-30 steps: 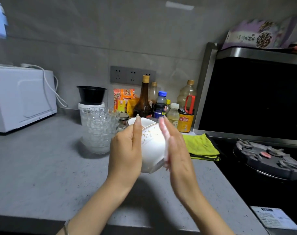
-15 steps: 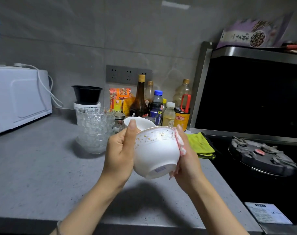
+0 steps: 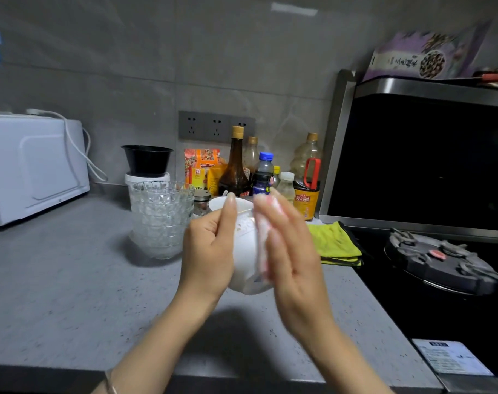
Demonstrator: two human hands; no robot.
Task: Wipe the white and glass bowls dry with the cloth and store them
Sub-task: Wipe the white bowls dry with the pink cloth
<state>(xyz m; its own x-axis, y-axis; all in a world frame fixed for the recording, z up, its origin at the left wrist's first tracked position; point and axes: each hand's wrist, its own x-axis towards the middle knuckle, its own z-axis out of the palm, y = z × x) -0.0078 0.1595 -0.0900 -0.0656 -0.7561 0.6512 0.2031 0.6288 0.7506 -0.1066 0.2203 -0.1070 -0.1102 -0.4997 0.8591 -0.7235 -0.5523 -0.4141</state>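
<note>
**White bowl held up for wiping**

Far left, a microwave (image 3: 34, 166) stands against the wall. Right of it, the glass bowls (image 3: 162, 220) sit nested in one stack on the counter (image 3: 71, 280), probably to save room until they are stored. Whether they are dry cannot be told. Behind them, a black bowl (image 3: 147, 160) rests on a white tub (image 3: 146, 179).

The left hand (image 3: 210, 251) is curled round the left side of the white bowl (image 3: 246, 251), with the thumb up by the rim. The bowl is clear of the counter and tipped with its base toward the near edge, which leaves its outer wall free to be wiped. The right hand (image 3: 290, 251) is flat with straight fingers and presses the cloth (image 3: 263, 240) against the bowl's right side. It is blurred, so I take it to be mid-rub.

Just behind the hands, a second white bowl (image 3: 222, 203) waits on the counter, partly hidden. Bottles (image 3: 235, 166) crowd the far wall. To the right, a folded yellow cloth (image 3: 333, 243) lies beside the stove (image 3: 441, 260), unused.

- Glass bowls: one stack of several, the exact number unclear.
- White bowls: two.
- Cloths: two.
- Black bowl: one.
- Bottles: at least six.
</note>
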